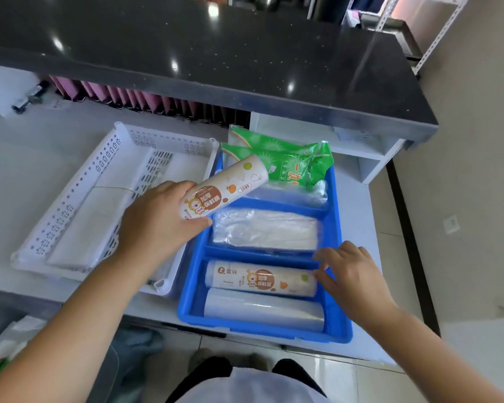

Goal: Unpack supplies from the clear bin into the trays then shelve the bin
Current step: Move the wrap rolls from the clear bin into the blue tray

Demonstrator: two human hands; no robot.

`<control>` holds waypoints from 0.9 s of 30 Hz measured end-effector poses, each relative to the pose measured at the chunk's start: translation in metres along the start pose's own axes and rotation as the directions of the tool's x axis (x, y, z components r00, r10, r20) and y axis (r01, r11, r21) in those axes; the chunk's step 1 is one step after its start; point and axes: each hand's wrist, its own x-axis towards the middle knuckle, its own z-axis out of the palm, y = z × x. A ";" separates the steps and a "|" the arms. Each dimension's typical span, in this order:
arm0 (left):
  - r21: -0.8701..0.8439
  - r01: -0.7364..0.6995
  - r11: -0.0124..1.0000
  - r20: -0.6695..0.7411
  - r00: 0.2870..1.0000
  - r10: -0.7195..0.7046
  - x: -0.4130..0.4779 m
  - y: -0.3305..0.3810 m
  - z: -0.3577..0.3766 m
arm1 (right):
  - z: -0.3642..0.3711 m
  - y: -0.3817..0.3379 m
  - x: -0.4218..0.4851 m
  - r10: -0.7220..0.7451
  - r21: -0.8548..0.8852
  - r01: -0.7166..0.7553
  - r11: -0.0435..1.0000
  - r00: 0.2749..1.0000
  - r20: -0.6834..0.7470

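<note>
My left hand grips a white cling-film roll with orange print, held tilted above the left edge of the blue divided tray. My right hand has its fingers spread and touches the right end of a second printed roll lying in the tray's near compartment. A plain clear roll lies beside it, nearer to me. The middle compartment holds a clear packet of white items. Green packets fill the far compartment. The clear bin is not in view.
A white perforated tray with flat white packs sits left of the blue tray on the white counter. A raised dark countertop overhangs the back. Tiled floor and my feet lie below the counter edge.
</note>
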 end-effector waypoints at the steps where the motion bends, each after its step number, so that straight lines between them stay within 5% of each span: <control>1: -0.005 -0.009 1.000 0.011 1.000 0.009 0.000 -0.001 0.001 | -0.002 -0.003 -0.002 0.005 0.003 -0.005 1.000 1.000 0.005; 6: -0.049 -0.070 0.996 0.109 0.991 0.075 -0.006 0.001 0.015 | 0.002 -0.009 -0.025 -0.021 -0.244 0.026 0.969 1.000 0.023; 13: -0.012 -0.197 0.980 0.163 0.967 0.196 -0.014 -0.001 0.027 | 0.017 -0.019 -0.055 0.027 -0.303 0.037 0.952 0.978 0.205; 18: -0.016 -0.252 0.968 0.166 0.954 0.251 -0.010 -0.005 0.026 | 0.025 -0.038 -0.060 0.346 0.256 -0.351 0.901 0.936 0.064; 23: -0.023 -0.272 0.962 0.158 0.949 0.272 -0.008 -0.012 0.019 | 0.023 -0.067 -0.056 0.502 0.560 -0.376 0.738 0.861 -0.082; 27: -0.008 -0.288 0.958 0.172 0.943 0.285 -0.007 -0.019 0.016 | 0.020 -0.086 -0.046 0.593 0.772 -0.389 0.502 0.805 0.020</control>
